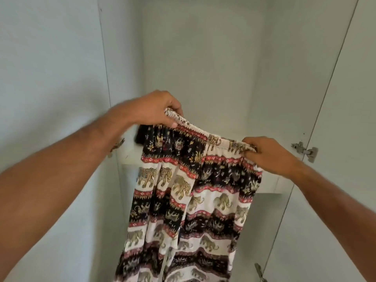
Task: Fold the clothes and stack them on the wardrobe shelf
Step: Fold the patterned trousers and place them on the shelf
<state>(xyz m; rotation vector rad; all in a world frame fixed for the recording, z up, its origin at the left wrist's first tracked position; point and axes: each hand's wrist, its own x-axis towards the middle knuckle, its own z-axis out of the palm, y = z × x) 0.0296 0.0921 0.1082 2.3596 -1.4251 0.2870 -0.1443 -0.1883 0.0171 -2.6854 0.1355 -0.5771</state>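
Hands, left (151, 109) and right (270, 154), pinch the trousers (189, 192) by the waistband; the legs hang straight down.

View: one head-worn wide-angle camera, no second view to share with.
Facing: forward and slightly down into the open white wardrobe (203, 58), its back wall filling the upper centre.
Nearness: close; both bare forearms enter from the lower left and lower right corners.
Edges: white wardrobe doors (50, 78) bend along both sides; a metal hinge (304, 151) sits at mid right.
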